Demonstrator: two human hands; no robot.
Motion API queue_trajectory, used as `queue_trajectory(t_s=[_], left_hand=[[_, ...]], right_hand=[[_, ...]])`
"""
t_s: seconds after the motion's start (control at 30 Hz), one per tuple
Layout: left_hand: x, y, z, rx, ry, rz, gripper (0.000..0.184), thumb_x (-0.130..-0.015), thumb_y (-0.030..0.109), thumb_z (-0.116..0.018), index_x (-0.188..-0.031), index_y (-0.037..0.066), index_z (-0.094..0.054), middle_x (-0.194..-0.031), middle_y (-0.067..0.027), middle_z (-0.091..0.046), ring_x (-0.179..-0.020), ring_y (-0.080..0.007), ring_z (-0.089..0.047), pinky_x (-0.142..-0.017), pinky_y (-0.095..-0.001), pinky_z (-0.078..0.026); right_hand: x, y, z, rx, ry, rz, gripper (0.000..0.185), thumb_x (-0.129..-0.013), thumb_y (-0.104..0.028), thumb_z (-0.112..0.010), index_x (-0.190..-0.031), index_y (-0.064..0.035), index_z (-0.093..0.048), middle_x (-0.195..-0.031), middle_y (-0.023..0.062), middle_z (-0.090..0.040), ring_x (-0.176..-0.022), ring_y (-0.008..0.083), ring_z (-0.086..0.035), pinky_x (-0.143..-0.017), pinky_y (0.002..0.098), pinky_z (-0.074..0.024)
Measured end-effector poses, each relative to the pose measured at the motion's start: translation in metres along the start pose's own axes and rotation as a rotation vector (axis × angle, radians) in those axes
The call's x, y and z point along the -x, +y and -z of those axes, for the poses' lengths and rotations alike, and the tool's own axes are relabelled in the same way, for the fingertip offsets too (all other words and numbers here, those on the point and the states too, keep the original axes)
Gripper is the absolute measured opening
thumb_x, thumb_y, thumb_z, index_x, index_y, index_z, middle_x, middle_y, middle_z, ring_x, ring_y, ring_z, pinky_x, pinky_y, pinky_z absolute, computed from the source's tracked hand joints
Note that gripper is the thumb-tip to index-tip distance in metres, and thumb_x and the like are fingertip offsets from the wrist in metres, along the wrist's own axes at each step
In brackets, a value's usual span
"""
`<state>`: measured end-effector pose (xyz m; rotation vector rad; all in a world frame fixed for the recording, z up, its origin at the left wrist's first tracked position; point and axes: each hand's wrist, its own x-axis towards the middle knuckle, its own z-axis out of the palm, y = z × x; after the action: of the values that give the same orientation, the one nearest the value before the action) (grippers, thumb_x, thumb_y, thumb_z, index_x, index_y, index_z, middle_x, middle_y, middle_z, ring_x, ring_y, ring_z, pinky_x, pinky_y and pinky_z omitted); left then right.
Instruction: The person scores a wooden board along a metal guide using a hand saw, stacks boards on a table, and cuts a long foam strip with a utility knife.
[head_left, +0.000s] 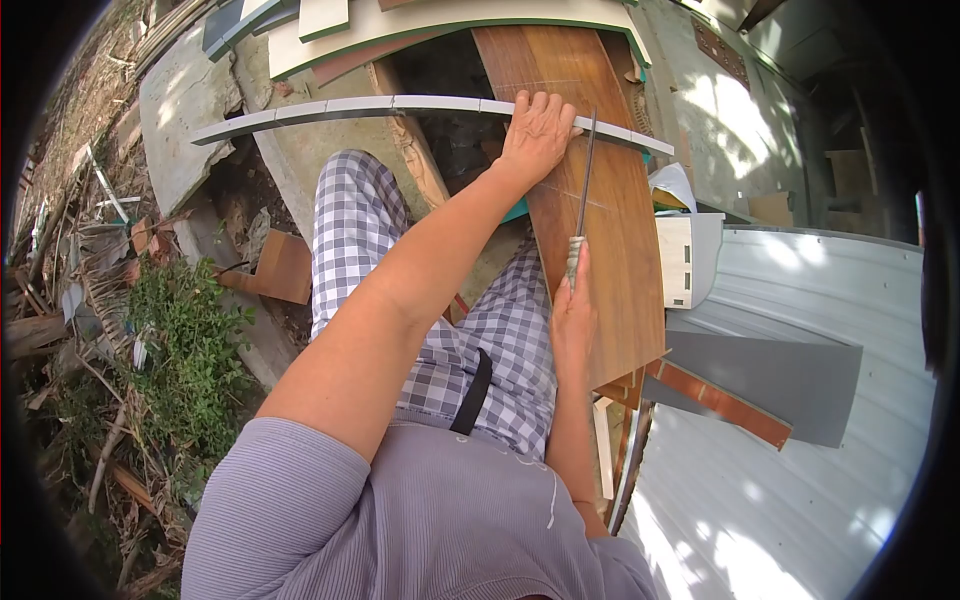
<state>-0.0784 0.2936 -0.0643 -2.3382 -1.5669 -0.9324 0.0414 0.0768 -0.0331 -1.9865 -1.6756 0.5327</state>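
Note:
A long, thin grey-white strip (350,105) with evenly spaced lines across it lies over a brown wooden board (610,280). My left hand (540,130) is closed over the strip, pressing it against the board, its thumb beside the blade. In my right hand (573,310) is a narrow saw (586,180), gripped by its wrapped handle. The blade points away from me, and its tip crosses the strip just right of my left hand. Teeth on the blade are too small to make out.
Cream and green-edged boards (440,35) are stacked at the far side. A white slotted box (690,260) and a grey panel (770,380) sit on corrugated metal sheeting (820,280) at right. Green plants (190,350) and debris lie to the left.

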Motion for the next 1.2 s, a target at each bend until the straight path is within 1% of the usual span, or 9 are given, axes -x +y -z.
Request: queue_trajectory(t_s=[0.17,0.2,0.27,0.47,0.57,0.6,0.7,0.87,1.2], left_hand=[[-0.001,0.002,0.004,-0.005,-0.007,0.001,0.025,-0.087,0.032,-0.062,-0.089,0.009,-0.052,-0.088,-0.0081,-0.05,-0.089,-0.0255,-0.05,-0.086,-0.0426,-0.035],[-0.002,0.003,0.005,0.011,-0.029,0.018,0.025,-0.087,0.031,-0.062,-0.089,0.009,-0.052,-0.088,-0.008,-0.051,-0.089,-0.0256,-0.05,-0.087,-0.043,-0.035],[-0.006,0.002,0.007,0.018,-0.032,0.023,0.025,-0.087,0.031,-0.062,-0.09,0.009,-0.052,-0.088,-0.008,-0.051,-0.089,-0.0257,-0.05,-0.088,-0.0435,-0.035],[0.009,0.003,0.011,0.03,-0.015,-0.065,0.025,-0.086,0.03,-0.062,-0.09,0.008,-0.052,-0.088,-0.0078,-0.052,-0.089,-0.0264,-0.05,-0.089,-0.0452,-0.035],[0.008,0.004,0.011,0.024,-0.046,-0.018,0.024,-0.085,0.03,-0.063,-0.091,0.009,-0.052,-0.088,-0.0076,-0.052,-0.089,-0.0267,-0.051,-0.089,-0.0455,-0.035],[0.007,0.003,0.011,0.052,-0.046,-0.011,0.024,-0.085,0.03,-0.063,-0.09,0.009,-0.052,-0.087,-0.0076,-0.051,-0.089,-0.027,-0.05,-0.089,-0.0458,-0.035],[0.007,-0.002,0.012,0.033,0.022,-0.033,0.024,-0.086,0.032,-0.061,-0.088,0.009,-0.053,-0.086,-0.0083,-0.052,-0.09,-0.026,-0.05,-0.091,-0.0446,-0.034],[0.007,-0.005,0.012,0.017,-0.024,-0.039,0.025,-0.085,0.033,-0.062,-0.087,0.009,-0.053,-0.087,-0.0083,-0.052,-0.091,-0.0256,-0.051,-0.092,-0.0451,-0.034],[0.012,-0.046,0.028,-0.053,-0.015,-0.001,0.025,-0.087,0.031,-0.063,-0.091,0.007,-0.055,-0.088,-0.0089,-0.054,-0.089,-0.0268,-0.052,-0.086,-0.0448,-0.035]], right_hand=[[-0.079,-0.026,0.005,-0.119,-0.155,-0.172,0.057,-0.098,-0.016,-0.042,-0.15,-0.028,-0.025,-0.115,0.025,-0.062,-0.089,0.0459,-0.062,-0.076,0.0515,-0.0465],[-0.095,-0.023,0.0,-0.126,-0.144,-0.164,0.057,-0.098,-0.016,-0.042,-0.15,-0.028,-0.025,-0.115,0.025,-0.062,-0.089,0.0459,-0.062,-0.076,0.0515,-0.0465],[-0.12,-0.011,-0.013,-0.176,0.033,0.174,0.055,-0.098,-0.016,-0.041,-0.15,-0.0246,-0.026,-0.124,0.0233,-0.058,-0.098,0.0448,-0.06,-0.082,0.0496,-0.0461],[-0.094,-0.015,-0.016,-0.271,0.026,0.083,0.054,-0.098,-0.015,-0.039,-0.15,-0.0202,-0.027,-0.134,0.0217,-0.051,-0.11,0.0439,-0.056,-0.088,0.0493,-0.0445],[-0.096,-0.04,-0.017,-0.238,0.087,0.061,0.055,-0.098,-0.014,-0.039,-0.15,-0.0186,-0.025,-0.129,0.0229,-0.055,-0.107,0.0449,-0.057,-0.087,0.0506,-0.0443],[-0.098,-0.051,-0.004,-0.197,-0.013,-0.016,0.055,-0.098,-0.015,-0.039,-0.151,-0.0174,-0.023,-0.122,0.0244,-0.059,-0.103,0.0459,-0.058,-0.086,0.0517,-0.044],[-0.098,-0.055,0.018,-0.178,-0.005,0.062,0.055,-0.098,-0.016,-0.039,-0.151,-0.0175,-0.023,-0.115,0.025,-0.062,-0.1,0.046,-0.059,-0.085,0.0527,-0.0433],[-0.095,-0.063,0.061,-0.291,0.009,0.03,0.052,-0.1,-0.017,-0.037,-0.15,-0.0191,-0.023,-0.138,0.021,-0.048,-0.111,0.0443,-0.055,-0.087,0.0495,-0.0455],[-0.041,-0.006,0.032,-0.203,-0.049,-0.118,0.053,-0.101,-0.018,-0.037,-0.151,-0.0246,-0.022,-0.132,0.0197,-0.054,-0.104,0.0454,-0.058,-0.085,0.0518,-0.0454]])
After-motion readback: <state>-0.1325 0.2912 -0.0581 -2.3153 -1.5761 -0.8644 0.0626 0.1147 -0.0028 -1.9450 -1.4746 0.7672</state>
